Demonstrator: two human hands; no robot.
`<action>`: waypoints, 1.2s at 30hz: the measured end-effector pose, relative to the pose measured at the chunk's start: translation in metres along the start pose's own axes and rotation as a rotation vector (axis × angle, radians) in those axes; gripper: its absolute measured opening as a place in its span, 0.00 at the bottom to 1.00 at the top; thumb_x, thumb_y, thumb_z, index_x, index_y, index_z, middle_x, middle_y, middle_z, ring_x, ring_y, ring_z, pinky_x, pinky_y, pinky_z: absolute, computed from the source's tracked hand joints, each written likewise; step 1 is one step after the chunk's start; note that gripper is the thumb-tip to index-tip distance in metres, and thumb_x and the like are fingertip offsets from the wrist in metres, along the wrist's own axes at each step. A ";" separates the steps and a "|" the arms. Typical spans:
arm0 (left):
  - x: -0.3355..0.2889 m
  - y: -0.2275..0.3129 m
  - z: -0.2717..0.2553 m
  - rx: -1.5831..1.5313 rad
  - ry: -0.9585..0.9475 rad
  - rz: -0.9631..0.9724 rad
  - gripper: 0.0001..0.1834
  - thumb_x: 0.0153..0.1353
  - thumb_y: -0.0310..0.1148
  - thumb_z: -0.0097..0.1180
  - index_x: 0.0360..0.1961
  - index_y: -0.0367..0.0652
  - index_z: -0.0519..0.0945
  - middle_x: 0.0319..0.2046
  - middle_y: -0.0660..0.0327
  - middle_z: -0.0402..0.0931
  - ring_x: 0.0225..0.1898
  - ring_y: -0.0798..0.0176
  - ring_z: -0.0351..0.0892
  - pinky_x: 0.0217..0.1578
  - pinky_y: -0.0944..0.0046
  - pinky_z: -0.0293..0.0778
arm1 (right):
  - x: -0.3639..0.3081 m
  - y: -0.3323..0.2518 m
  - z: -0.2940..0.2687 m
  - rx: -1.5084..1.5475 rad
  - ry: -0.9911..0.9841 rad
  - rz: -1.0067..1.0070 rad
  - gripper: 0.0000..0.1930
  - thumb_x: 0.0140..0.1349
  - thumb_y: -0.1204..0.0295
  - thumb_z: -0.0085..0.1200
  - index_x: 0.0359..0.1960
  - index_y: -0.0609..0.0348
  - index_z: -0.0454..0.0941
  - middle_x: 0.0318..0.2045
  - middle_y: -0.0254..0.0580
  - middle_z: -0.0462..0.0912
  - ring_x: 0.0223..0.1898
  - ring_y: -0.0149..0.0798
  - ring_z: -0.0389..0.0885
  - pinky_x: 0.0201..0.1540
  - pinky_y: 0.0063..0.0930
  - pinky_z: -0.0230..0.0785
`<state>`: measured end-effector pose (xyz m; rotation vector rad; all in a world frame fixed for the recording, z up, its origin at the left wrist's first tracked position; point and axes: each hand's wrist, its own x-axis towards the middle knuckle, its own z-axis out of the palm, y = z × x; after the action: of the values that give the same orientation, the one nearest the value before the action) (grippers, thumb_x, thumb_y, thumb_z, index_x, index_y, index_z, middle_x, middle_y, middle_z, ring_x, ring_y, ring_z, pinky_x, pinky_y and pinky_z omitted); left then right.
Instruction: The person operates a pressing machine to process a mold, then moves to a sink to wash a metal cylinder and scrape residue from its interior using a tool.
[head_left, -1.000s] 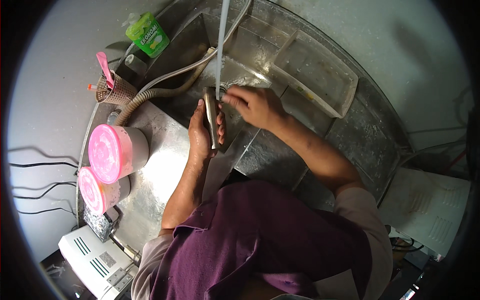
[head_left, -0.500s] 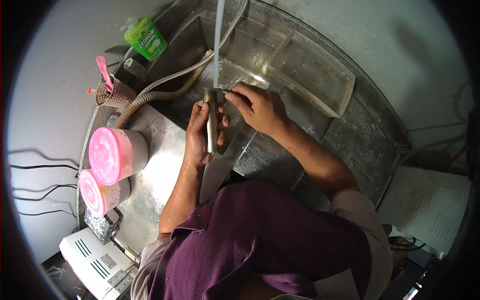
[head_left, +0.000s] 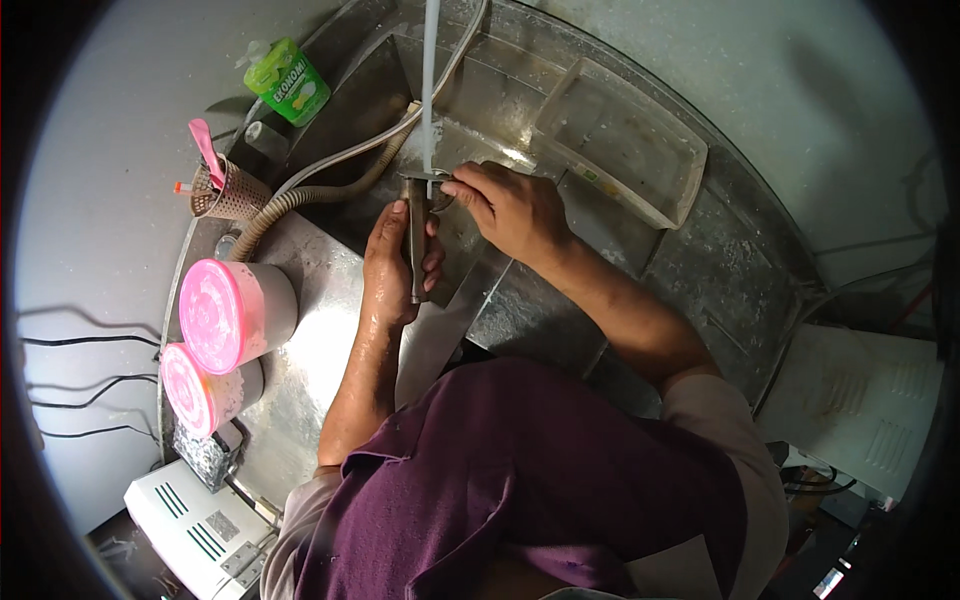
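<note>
My left hand (head_left: 388, 262) is wrapped round a metal tube (head_left: 418, 250), held roughly upright over the sink. Between the thumb and fingers of my right hand (head_left: 515, 205) is a small flat metal piece (head_left: 424, 177), which lies across the tube's upper end. Whether the two touch, I cannot tell. A pale straight vertical strand (head_left: 430, 90), a thin pipe or a stream of water, comes down to the flat piece. Below my hands lies the grey metal sink (head_left: 360, 140).
A ribbed hose (head_left: 330, 188) and a thinner hose (head_left: 350, 150) cross the sink's left side. Two pink-lidded tubs (head_left: 213, 315), a basket (head_left: 235, 190) with a pink-handled utensil and a green pouch (head_left: 290, 85) stand left. A clear rectangular tray (head_left: 625, 140) lies right.
The flat metal piece now shows level across the tube's upper end. The tube has turned slightly in my left hand, and both hands have shifted a little left.
</note>
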<state>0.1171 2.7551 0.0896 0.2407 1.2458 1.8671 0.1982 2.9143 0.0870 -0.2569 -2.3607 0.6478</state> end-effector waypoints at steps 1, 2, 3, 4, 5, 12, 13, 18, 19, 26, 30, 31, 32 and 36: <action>0.000 0.003 0.001 -0.049 -0.051 0.018 0.17 0.74 0.46 0.39 0.41 0.43 0.68 0.30 0.62 0.69 0.18 0.71 0.64 0.12 0.73 0.60 | -0.001 0.005 0.000 0.000 0.001 -0.001 0.13 0.66 0.56 0.51 0.36 0.49 0.79 0.28 0.41 0.84 0.26 0.48 0.83 0.25 0.39 0.73; 0.000 0.000 0.006 -0.030 -0.018 0.000 0.17 0.74 0.47 0.39 0.40 0.42 0.68 0.30 0.62 0.69 0.17 0.71 0.64 0.11 0.73 0.60 | -0.003 0.011 -0.002 0.015 -0.021 -0.021 0.13 0.66 0.56 0.52 0.37 0.49 0.80 0.28 0.41 0.84 0.26 0.48 0.83 0.24 0.39 0.73; -0.002 0.000 0.007 -0.025 -0.019 -0.001 0.17 0.74 0.47 0.39 0.40 0.42 0.68 0.30 0.62 0.69 0.17 0.71 0.64 0.11 0.73 0.60 | -0.003 0.015 -0.003 0.032 -0.040 -0.038 0.13 0.65 0.55 0.52 0.38 0.50 0.80 0.28 0.41 0.84 0.25 0.48 0.83 0.24 0.39 0.72; -0.005 -0.001 0.007 -0.022 -0.022 0.003 0.17 0.74 0.46 0.39 0.40 0.42 0.69 0.30 0.62 0.69 0.17 0.71 0.64 0.11 0.73 0.60 | 0.001 0.022 -0.005 -0.049 -0.090 0.094 0.12 0.65 0.57 0.54 0.38 0.50 0.80 0.29 0.41 0.84 0.27 0.47 0.83 0.26 0.37 0.73; -0.006 0.000 0.006 -0.020 -0.026 0.007 0.17 0.74 0.46 0.39 0.41 0.42 0.69 0.30 0.62 0.69 0.17 0.71 0.64 0.11 0.73 0.60 | 0.007 0.029 -0.007 -0.129 -0.141 0.227 0.11 0.64 0.58 0.56 0.38 0.50 0.81 0.30 0.40 0.84 0.29 0.46 0.84 0.27 0.35 0.73; -0.004 0.000 0.007 -0.037 -0.003 0.046 0.17 0.74 0.47 0.39 0.40 0.43 0.69 0.30 0.62 0.69 0.17 0.72 0.64 0.11 0.73 0.60 | -0.002 -0.002 -0.004 0.058 -0.074 0.027 0.11 0.63 0.58 0.57 0.36 0.50 0.80 0.28 0.40 0.83 0.27 0.47 0.83 0.26 0.37 0.73; -0.003 0.002 0.004 -0.020 0.010 0.066 0.17 0.74 0.47 0.38 0.40 0.43 0.68 0.30 0.63 0.69 0.17 0.72 0.64 0.12 0.73 0.61 | 0.002 -0.006 -0.004 0.047 0.041 -0.009 0.11 0.63 0.56 0.56 0.35 0.49 0.79 0.25 0.40 0.82 0.25 0.48 0.82 0.24 0.38 0.73; -0.008 0.001 0.016 0.280 0.145 0.123 0.16 0.74 0.48 0.40 0.40 0.46 0.67 0.27 0.64 0.69 0.18 0.72 0.67 0.13 0.71 0.63 | 0.016 0.002 -0.011 -0.207 -0.153 0.191 0.12 0.64 0.56 0.54 0.33 0.50 0.79 0.26 0.41 0.83 0.26 0.48 0.83 0.26 0.38 0.74; -0.012 0.002 0.020 0.284 0.140 0.126 0.16 0.74 0.48 0.40 0.40 0.46 0.67 0.27 0.64 0.69 0.18 0.72 0.67 0.13 0.71 0.63 | 0.026 0.020 -0.013 -0.137 0.022 0.225 0.12 0.64 0.56 0.54 0.33 0.50 0.78 0.27 0.42 0.83 0.27 0.49 0.83 0.27 0.38 0.74; -0.013 -0.002 0.010 0.143 0.079 0.133 0.17 0.74 0.48 0.39 0.39 0.45 0.67 0.26 0.63 0.69 0.17 0.72 0.66 0.12 0.72 0.63 | 0.006 0.010 -0.015 0.012 -0.094 0.150 0.12 0.64 0.59 0.56 0.36 0.54 0.81 0.25 0.44 0.82 0.25 0.48 0.81 0.26 0.35 0.71; -0.004 0.003 0.014 -0.020 0.007 0.093 0.19 0.74 0.48 0.35 0.42 0.42 0.68 0.28 0.62 0.68 0.17 0.72 0.64 0.12 0.73 0.61 | 0.005 -0.002 -0.007 0.191 -0.028 0.060 0.12 0.63 0.60 0.58 0.37 0.56 0.81 0.25 0.43 0.82 0.24 0.43 0.82 0.26 0.32 0.71; -0.004 0.004 0.010 -0.017 0.003 0.088 0.19 0.74 0.48 0.35 0.42 0.42 0.68 0.28 0.62 0.68 0.17 0.72 0.64 0.12 0.73 0.61 | 0.004 -0.001 -0.001 0.164 -0.069 0.083 0.13 0.63 0.60 0.58 0.37 0.57 0.81 0.25 0.43 0.82 0.24 0.43 0.82 0.27 0.31 0.72; -0.004 0.007 0.005 -0.123 -0.036 0.032 0.20 0.74 0.48 0.34 0.42 0.41 0.68 0.28 0.62 0.68 0.17 0.72 0.64 0.11 0.73 0.61 | -0.001 -0.004 0.000 0.162 -0.065 0.089 0.13 0.63 0.60 0.58 0.37 0.57 0.81 0.25 0.43 0.82 0.24 0.43 0.82 0.27 0.31 0.72; -0.002 0.007 0.008 -0.260 -0.057 -0.022 0.22 0.74 0.48 0.32 0.44 0.38 0.68 0.26 0.63 0.65 0.17 0.72 0.61 0.10 0.74 0.60 | 0.005 0.002 0.002 0.149 0.016 0.048 0.13 0.64 0.57 0.56 0.37 0.53 0.80 0.26 0.43 0.82 0.26 0.49 0.82 0.26 0.37 0.72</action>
<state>0.1190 2.7585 0.1001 0.1373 0.9514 1.9662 0.1931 2.9173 0.0875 -0.2516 -2.2836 0.8372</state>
